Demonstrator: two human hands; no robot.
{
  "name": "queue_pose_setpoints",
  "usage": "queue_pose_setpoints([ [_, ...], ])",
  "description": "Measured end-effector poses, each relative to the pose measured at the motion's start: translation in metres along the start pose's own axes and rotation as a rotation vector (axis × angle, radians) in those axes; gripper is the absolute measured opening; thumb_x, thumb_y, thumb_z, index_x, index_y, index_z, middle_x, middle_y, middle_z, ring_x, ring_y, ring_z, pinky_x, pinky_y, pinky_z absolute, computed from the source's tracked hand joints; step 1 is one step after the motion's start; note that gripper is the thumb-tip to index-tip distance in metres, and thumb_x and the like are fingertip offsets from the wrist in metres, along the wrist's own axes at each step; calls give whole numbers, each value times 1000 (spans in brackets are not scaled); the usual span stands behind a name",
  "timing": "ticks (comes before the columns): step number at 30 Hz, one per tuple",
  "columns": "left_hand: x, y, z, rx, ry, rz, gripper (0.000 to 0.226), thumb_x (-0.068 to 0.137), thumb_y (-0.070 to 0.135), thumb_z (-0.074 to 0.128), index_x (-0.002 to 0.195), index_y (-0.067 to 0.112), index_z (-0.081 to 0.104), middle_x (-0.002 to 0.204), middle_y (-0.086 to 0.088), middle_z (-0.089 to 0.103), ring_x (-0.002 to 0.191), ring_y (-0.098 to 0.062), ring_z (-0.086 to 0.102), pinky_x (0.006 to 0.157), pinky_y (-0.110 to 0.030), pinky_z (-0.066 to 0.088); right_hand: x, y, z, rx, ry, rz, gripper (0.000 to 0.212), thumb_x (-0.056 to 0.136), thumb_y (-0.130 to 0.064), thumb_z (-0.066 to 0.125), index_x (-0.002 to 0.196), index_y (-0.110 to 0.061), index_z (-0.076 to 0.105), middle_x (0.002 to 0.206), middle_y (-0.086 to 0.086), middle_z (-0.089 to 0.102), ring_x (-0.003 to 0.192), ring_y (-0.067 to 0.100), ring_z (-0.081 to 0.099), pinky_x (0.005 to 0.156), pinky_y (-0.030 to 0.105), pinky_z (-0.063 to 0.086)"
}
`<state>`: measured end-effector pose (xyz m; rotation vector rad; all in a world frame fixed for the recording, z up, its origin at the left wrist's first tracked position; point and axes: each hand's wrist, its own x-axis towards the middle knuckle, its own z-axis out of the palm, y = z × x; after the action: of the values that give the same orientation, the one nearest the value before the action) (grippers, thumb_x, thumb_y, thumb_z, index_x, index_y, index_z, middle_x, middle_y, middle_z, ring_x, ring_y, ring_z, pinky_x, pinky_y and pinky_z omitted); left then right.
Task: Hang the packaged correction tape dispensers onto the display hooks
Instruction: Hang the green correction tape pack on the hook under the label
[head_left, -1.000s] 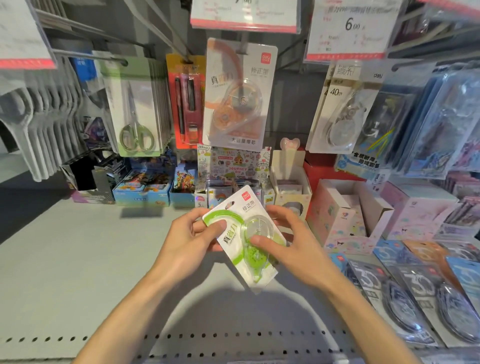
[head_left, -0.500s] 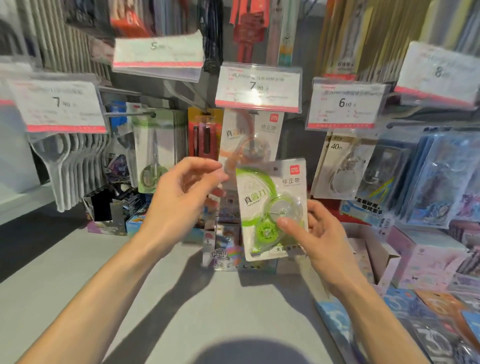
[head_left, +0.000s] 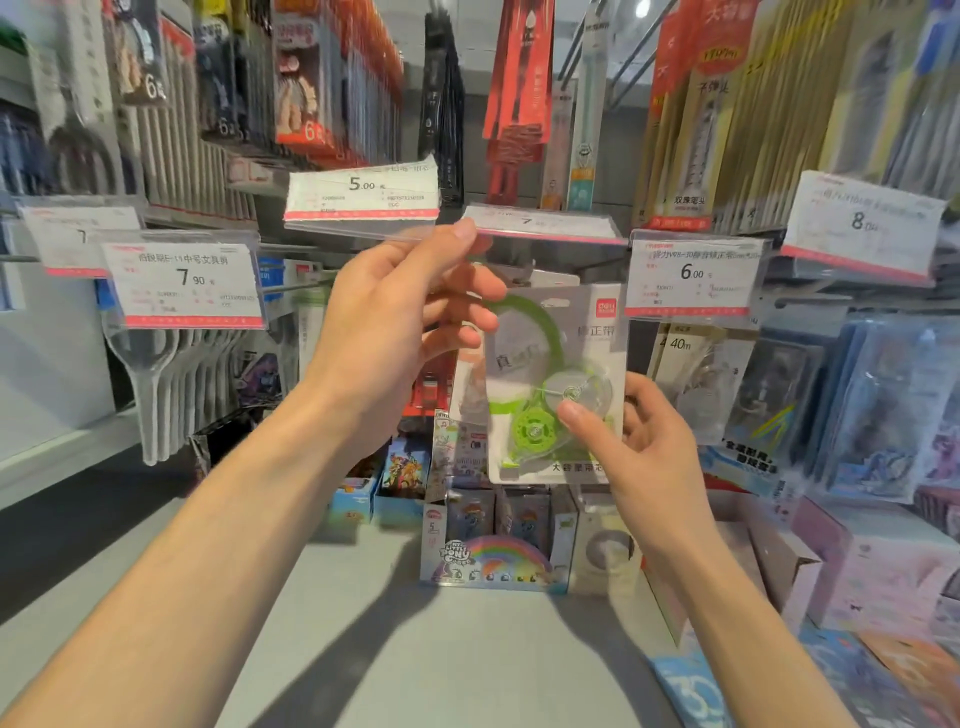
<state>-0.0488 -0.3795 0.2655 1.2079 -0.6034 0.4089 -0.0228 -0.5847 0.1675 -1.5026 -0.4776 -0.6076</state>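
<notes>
A packaged correction tape dispenser, with a green dispenser on a white card under clear plastic, is held upright in front of the hook row. My right hand grips its lower right, thumb on the blister. My left hand is at the card's upper left corner, fingers apart. Its index fingertip props up the clear price tag flap marked 7 above the card. The hook itself is mostly hidden behind flap and card. Another pack hanging behind shows only at the card's left edge.
Price tags marked 5.00, 6.00, 7.90 and 8 jut out on neighbouring hooks. Packs marked 40m hang to the right. Small boxes stand on the grey shelf; blue packs lie at bottom right.
The green pack rose from shelf level to the hook row in my right hand. My left hand let go of it and lifted the 7 tag flap. The view tilted upward.
</notes>
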Motion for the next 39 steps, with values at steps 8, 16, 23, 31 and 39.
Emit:
queue_pose_setpoints([
  [8,3,-1,0,53,19,1,22,101,30,61,87,16,69,67,0,72,54,-12,63,52,-20,51,25,-8,15,-107,44,-4,35,89,-32,79,120,-28,62,102,-12,80,93,4,76,78,19,59],
  [16,7,-15,-6,143,36,54,11,99,19,64,91,12,66,65,0,72,53,-11,62,51,-20,50,35,5,26,-200,98,57,44,87,-35,78,127,-24,61,95,-21,78,86,-2,75,75,22,58],
  [23,11,-27,-14,214,13,105,9,98,21,66,97,12,66,69,-1,74,54,-12,64,52,-21,51,53,22,39,-226,135,169,51,85,-52,80,116,-21,55,101,-1,77,91,25,75,68,33,50],
  [31,9,-77,-42,370,68,103,20,92,40,65,106,25,67,90,13,75,83,-4,68,73,-25,58,44,34,25,-347,177,46,49,86,-61,72,123,-35,53,116,-8,65,98,-2,65,81,10,51],
  [39,34,-132,-32,512,-1,-68,55,98,63,50,148,47,35,144,19,56,121,-4,58,95,-26,42,52,32,31,-368,-41,180,89,85,-84,46,160,-47,14,164,-7,42,144,15,46,114,38,34],
])
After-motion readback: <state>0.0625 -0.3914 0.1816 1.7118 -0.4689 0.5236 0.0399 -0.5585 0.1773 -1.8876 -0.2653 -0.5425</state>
